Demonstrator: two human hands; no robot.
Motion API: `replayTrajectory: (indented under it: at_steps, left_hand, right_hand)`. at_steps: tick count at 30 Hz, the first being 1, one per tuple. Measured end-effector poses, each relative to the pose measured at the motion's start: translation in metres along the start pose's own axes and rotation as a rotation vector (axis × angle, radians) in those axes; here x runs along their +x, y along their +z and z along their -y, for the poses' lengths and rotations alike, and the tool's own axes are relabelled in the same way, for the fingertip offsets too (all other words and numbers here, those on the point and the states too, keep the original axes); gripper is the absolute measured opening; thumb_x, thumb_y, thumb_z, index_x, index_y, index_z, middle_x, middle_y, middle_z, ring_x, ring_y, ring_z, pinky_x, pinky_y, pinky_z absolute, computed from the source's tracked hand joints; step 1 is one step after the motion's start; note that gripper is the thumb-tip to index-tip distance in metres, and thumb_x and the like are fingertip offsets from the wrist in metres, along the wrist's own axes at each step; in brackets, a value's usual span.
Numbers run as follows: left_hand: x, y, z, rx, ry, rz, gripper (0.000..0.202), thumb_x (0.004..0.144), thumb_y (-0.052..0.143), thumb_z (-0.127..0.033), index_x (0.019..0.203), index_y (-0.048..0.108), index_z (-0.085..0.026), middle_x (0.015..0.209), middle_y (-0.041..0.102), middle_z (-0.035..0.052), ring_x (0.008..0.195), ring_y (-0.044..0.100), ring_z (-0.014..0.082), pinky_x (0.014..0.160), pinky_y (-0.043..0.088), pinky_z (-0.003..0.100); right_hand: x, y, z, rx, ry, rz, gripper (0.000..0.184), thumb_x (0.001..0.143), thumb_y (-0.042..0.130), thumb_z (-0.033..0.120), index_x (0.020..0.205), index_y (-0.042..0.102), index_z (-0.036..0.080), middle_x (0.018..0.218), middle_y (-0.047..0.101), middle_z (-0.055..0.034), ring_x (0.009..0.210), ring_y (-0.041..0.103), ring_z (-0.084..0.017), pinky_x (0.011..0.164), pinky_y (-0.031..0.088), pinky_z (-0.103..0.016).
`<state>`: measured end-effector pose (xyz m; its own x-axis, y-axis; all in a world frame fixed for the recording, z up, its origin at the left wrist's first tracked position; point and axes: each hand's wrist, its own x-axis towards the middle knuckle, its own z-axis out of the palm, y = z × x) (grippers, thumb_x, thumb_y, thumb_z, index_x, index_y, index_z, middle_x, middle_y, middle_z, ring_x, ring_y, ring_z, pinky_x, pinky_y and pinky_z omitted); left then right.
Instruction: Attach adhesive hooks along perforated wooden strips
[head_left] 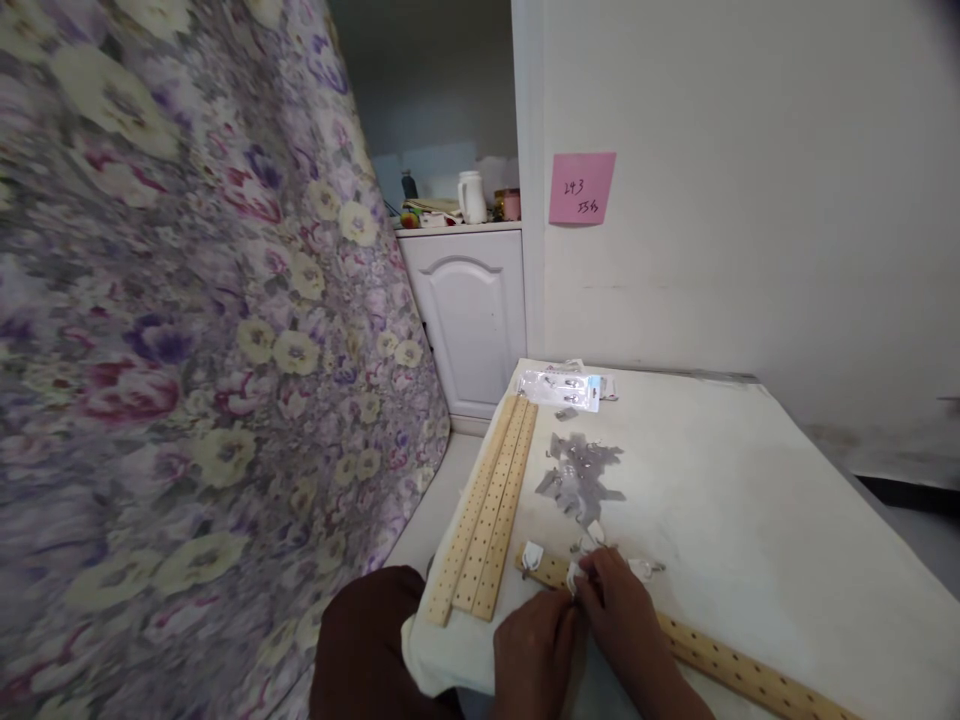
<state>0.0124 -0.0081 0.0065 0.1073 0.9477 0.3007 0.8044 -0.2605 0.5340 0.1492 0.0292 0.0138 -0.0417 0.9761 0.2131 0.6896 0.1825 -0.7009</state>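
A long wooden strip with rows of holes (720, 652) lies slantwise across the near part of the table, passing under my hands. My right hand (621, 605) is closed in a pinch on a small white tag-like piece (574, 577) at the strip. Close against it, my left hand (531, 640) has its fingers drawn together; what they grip is hidden. Another white piece (532, 556) with a small metal part sits at the strip's left end. Beyond my fingers lie more loose white pieces (594, 535), and one (642, 569) rests right of my right hand.
Several similar perforated wooden strips (489, 520) lie along the table's left edge. A pile of small clear packets (581, 478) is mid-table, with a clear blister pack (561, 388) behind it. A floral curtain (225, 350) hangs left; a wall (712, 200) stands beyond.
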Motion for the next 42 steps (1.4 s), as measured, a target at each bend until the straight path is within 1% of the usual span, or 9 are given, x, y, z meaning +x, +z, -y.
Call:
replayTrajectory:
  at_steps: [12,19,21,23,26,29,34,38,42]
  left_hand:
    - [0.001,-0.001,0.0,-0.048,-0.032,0.037,0.018,0.09,0.047,-0.025,0.096,0.064,-0.026,0.088,0.073,-0.0004,0.08,0.068,0.0164,0.072,0.052,0.026]
    - [-0.003,0.002,0.006,-0.058,-0.049,0.003,0.025,0.088,0.048,-0.023,0.111,0.06,-0.024,0.1,0.073,0.0024,0.087,0.069,0.0172,0.077,0.055,0.027]
    - [-0.002,0.0,0.005,-0.042,-0.036,-0.006,0.03,0.088,0.047,-0.023,0.116,0.057,-0.023,0.105,0.071,0.0043,0.091,0.069,0.018,0.078,0.055,0.028]
    - [0.0,-0.002,0.003,-0.028,0.0,0.02,0.032,0.089,0.045,-0.024,0.12,0.055,-0.024,0.107,0.07,0.0049,0.093,0.068,0.0183,0.079,0.055,0.029]
    - [0.001,-0.004,0.0,-0.008,0.038,0.056,0.031,0.092,0.041,-0.025,0.119,0.056,-0.026,0.102,0.07,0.0041,0.087,0.069,0.0172,0.073,0.055,0.027]
    - [0.002,-0.004,0.0,0.015,0.063,0.052,0.03,0.093,0.04,-0.025,0.117,0.057,-0.026,0.096,0.069,0.0044,0.083,0.069,0.0169,0.069,0.054,0.026]
    - [0.002,-0.005,0.0,0.006,0.055,0.062,0.028,0.092,0.04,-0.023,0.113,0.059,-0.027,0.092,0.07,0.002,0.083,0.068,0.0162,0.07,0.054,0.026]
    - [0.002,-0.007,0.002,-0.028,0.064,0.028,0.029,0.091,0.042,-0.022,0.113,0.06,-0.027,0.097,0.071,0.0009,0.087,0.068,0.015,0.074,0.054,0.025]
    - [0.0,-0.006,0.006,-0.013,0.109,-0.033,0.031,0.09,0.044,-0.023,0.117,0.06,-0.024,0.103,0.072,0.0041,0.092,0.069,0.0162,0.08,0.055,0.025]
  right_hand:
    - [0.004,0.001,-0.006,-0.005,-0.003,-0.01,0.006,0.077,0.049,0.02,0.077,0.054,0.022,0.077,0.06,-0.0014,0.072,0.058,-0.018,0.067,0.043,-0.028]
    - [0.006,-0.001,-0.004,0.007,0.01,0.007,0.004,0.076,0.049,0.02,0.074,0.052,0.022,0.075,0.06,-0.0015,0.07,0.056,-0.018,0.066,0.043,-0.028]
    - [0.007,-0.001,-0.004,0.008,0.024,0.015,0.004,0.075,0.049,0.02,0.073,0.052,0.022,0.074,0.06,-0.0015,0.069,0.056,-0.018,0.065,0.042,-0.028]
    - [0.008,-0.001,-0.004,0.011,0.034,0.021,0.004,0.074,0.049,0.02,0.073,0.052,0.022,0.074,0.06,-0.0018,0.069,0.056,-0.018,0.065,0.042,-0.028]
    - [0.009,-0.001,-0.006,0.024,0.049,0.025,0.005,0.073,0.049,0.019,0.072,0.053,0.022,0.075,0.061,-0.0019,0.07,0.057,-0.018,0.065,0.042,-0.028]
    - [0.011,0.001,-0.009,0.045,0.05,0.017,0.006,0.071,0.051,0.018,0.071,0.054,0.022,0.074,0.062,-0.0015,0.07,0.057,-0.018,0.065,0.042,-0.027]
    - [0.012,0.003,-0.009,0.05,0.075,0.013,0.006,0.07,0.051,0.017,0.071,0.055,0.021,0.073,0.063,-0.0015,0.068,0.057,-0.017,0.064,0.042,-0.027]
    - [0.01,-0.001,-0.006,0.097,0.058,0.005,0.005,0.072,0.051,0.02,0.073,0.056,0.021,0.073,0.063,-0.0014,0.069,0.058,-0.018,0.064,0.043,-0.027]
    - [0.005,-0.003,-0.006,0.177,0.036,-0.066,0.014,0.078,0.045,0.021,0.083,0.058,0.02,0.079,0.064,-0.0024,0.071,0.059,-0.017,0.068,0.045,-0.028]
